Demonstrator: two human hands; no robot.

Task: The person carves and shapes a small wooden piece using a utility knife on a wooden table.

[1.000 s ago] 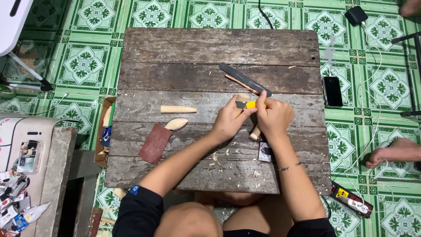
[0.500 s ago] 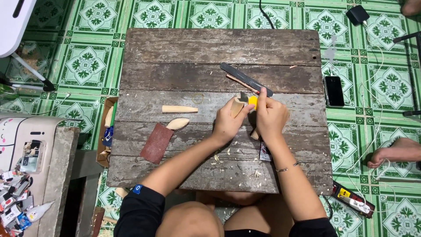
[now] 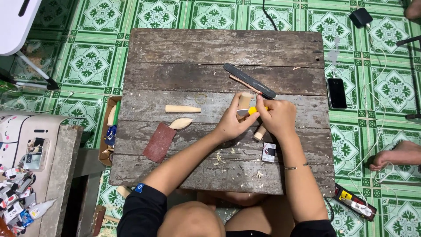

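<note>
1. Near the middle of the wooden table (image 3: pixel 184 48), just below the black file (image 3: pixel 250 80): left hand (image 3: pixel 231 123) closed around a pale wooden piece (image 3: pixel 245 102), right hand (image 3: pixel 277 116) closed on a yellow-handled knife (image 3: pixel 249 111).
2. Blade across the wooden piece, touching it just under the blunt top end; yellow handle toward the right hand, blade tip toward the left.
3. Long axis of the wooden piece: tilted a little off straight up-and-away, upper end toward the file, lower end (image 3: pixel 259 133) poking out beneath the hands toward the table's near edge.
4. Probably best carved with short, shallow strokes, edge angled along the grain, away from the left thumb.
5. Worth keeping the left grip firm and low on the piece, fingertips clear of the blade's path.
6. Worth turning the piece a little between cuts for an even round.
7. Left of the hands on the same table: a tapered wooden stick (image 3: pixel 183 109) lying sideways, a leaf-shaped wooden blank (image 3: pixel 180 123) just below it, reddish sandpaper (image 3: pixel 159 141) further toward the near-left corner.
8. Shavings (image 3: pixel 223 157) scattered between the hands and the near edge.
</note>
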